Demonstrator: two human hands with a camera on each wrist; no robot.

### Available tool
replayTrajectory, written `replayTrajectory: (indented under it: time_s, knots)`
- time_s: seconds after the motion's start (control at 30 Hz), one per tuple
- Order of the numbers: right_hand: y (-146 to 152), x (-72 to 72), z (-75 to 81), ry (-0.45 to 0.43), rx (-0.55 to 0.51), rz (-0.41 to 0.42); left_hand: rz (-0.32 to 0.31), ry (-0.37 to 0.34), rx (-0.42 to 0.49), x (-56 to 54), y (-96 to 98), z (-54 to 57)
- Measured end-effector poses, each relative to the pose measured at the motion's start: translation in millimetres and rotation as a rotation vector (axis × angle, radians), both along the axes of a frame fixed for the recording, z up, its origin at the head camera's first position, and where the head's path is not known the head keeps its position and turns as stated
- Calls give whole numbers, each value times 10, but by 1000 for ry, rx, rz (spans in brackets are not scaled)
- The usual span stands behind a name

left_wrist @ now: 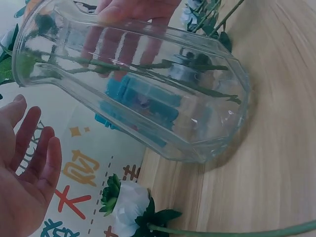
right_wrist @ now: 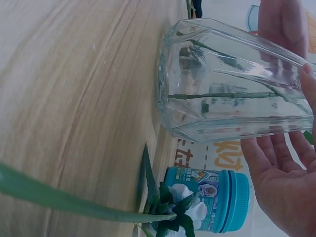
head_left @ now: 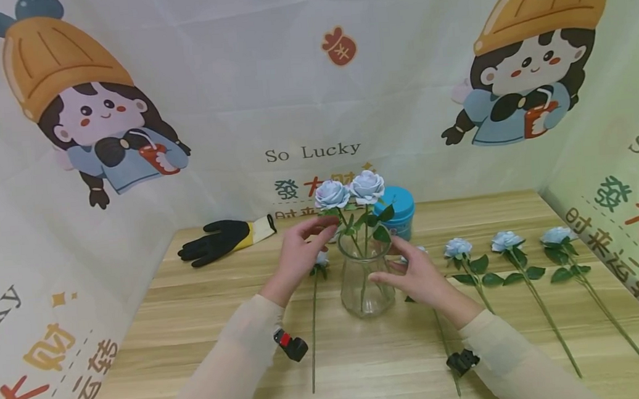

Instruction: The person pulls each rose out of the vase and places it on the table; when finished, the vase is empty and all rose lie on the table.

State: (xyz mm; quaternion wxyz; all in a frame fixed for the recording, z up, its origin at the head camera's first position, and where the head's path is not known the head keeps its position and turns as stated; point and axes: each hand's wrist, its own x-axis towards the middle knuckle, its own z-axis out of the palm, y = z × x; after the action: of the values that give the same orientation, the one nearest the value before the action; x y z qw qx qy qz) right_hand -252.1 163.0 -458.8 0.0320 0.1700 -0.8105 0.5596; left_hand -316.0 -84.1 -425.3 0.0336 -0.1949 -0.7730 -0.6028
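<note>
Two pale blue roses [head_left: 367, 187] stand in a clear glass vase [head_left: 354, 302], their stems visible through its sides. My right hand [head_left: 422, 276] holds the vase from the right, thumb on the near side and fingers reaching behind the glass. At the left, my left hand [head_left: 303, 250] is raised beside the rim, fingertips near the leaves. In the left wrist view its fingers [left_wrist: 34, 148] are loosely bent, apart from the glass. A single rose [left_wrist: 131, 207] lies on the table left of the vase. Another rose [right_wrist: 195, 210] is partly hidden by my right hand in the head view.
Three more roses [head_left: 506, 242] lie spread across the table's right side, stems toward me. Behind the vase stands a blue lidded jar [head_left: 400, 203]. A black and yellow glove [head_left: 217, 242] lies at the back left. Printed cloth [head_left: 222, 76] walls the wooden table [head_left: 206, 331].
</note>
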Motion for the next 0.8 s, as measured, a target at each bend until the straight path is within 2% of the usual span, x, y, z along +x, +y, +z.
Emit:
replayTrajectory:
  time_s: [0.17, 0.4, 0.8]
  knots:
    - [4, 3, -14, -4, 6, -4, -22, -10, -29, -67, 59, -9]
    - [-8, -17, -24, 10, -8, 10, -35, -48, 15, -67, 84, 37]
    - [-12, 9, -22, 8, -12, 27, -64, -74, 113, -52, 86, 19]
